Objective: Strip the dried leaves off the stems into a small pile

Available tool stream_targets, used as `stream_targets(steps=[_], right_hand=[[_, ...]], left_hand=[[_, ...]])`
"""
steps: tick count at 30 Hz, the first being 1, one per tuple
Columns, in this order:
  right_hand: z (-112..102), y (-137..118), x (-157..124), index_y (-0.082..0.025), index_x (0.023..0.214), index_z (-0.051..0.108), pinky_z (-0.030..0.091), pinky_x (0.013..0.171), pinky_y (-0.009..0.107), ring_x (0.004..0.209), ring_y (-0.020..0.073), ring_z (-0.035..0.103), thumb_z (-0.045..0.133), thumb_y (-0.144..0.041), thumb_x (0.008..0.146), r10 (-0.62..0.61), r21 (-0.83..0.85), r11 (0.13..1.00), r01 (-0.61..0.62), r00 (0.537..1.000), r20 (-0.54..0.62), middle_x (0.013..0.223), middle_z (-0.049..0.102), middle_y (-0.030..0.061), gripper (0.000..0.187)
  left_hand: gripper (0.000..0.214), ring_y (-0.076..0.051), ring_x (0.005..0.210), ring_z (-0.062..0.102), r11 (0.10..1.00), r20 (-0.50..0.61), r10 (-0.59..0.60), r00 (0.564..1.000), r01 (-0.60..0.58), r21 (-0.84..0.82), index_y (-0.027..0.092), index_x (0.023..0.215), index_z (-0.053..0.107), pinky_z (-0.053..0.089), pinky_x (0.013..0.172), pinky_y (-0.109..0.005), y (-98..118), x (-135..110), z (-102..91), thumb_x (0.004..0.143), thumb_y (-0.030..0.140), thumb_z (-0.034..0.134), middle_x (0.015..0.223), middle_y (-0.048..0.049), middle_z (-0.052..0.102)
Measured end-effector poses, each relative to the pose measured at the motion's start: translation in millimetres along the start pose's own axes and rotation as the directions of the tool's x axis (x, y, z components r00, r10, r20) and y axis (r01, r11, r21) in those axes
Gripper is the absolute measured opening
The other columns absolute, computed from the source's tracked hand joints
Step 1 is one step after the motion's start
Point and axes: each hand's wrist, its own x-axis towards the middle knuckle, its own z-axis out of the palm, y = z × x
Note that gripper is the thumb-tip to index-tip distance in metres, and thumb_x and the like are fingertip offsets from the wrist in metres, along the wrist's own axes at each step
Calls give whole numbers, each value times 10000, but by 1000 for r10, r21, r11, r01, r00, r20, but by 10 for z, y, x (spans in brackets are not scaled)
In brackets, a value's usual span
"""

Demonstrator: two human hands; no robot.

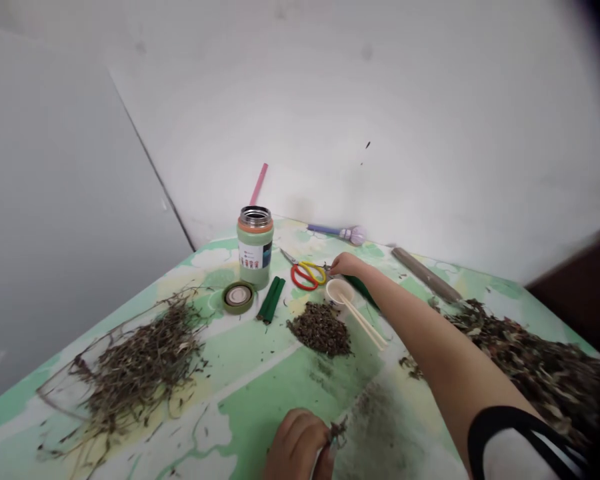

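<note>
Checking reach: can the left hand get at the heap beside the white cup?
Probably yes: only smudged tabletop lies between the left hand and the heap, though that hand holds a dried sprig.

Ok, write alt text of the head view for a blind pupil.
A right hand reaches beside metal scissors with red and yellow handles while the left hand pinches a dry brown scrap. A crumbled brown heap lies between two larger dried plant piles on a green patterned tabletop.

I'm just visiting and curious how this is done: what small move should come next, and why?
Probably lift the right hand slightly before drawing it back: it is just beyond the white cup, and pale chopsticks stick out of that cup beside the right forearm, where they might be knocked.
</note>
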Motion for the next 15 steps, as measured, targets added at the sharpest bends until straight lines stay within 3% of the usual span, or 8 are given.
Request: stream_targets(steps=[6,11,15], right_hand=[[-268,31,-15,-142,624,674,443,556,261,599,150,569,720,-222,633,60,133,990,-55,998,-34,623,646,54,92],[-608,20,-204,-134,778,704,453,522,231,565,107,557,681,-212,680,39,279,960,-27,998,-40,704,670,76,129],[-719,-66,-384,-120,796,700,456,544,218,557,81,555,654,-205,713,23,296,955,-8,999,-47,732,678,76,128]], left_hand=[[67,-152,662,538,997,54,42,998,-38,-69,194,820,471,463,625,-258,-5,62,-85,866,171,429,688,-38,578],[67,-158,735,545,994,141,-55,988,68,-89,185,832,475,465,671,-278,35,83,-136,865,151,428,759,-47,587],[102,-164,761,546,985,180,-129,975,148,-94,178,826,491,468,687,-295,121,78,-173,883,176,406,783,-57,586]])
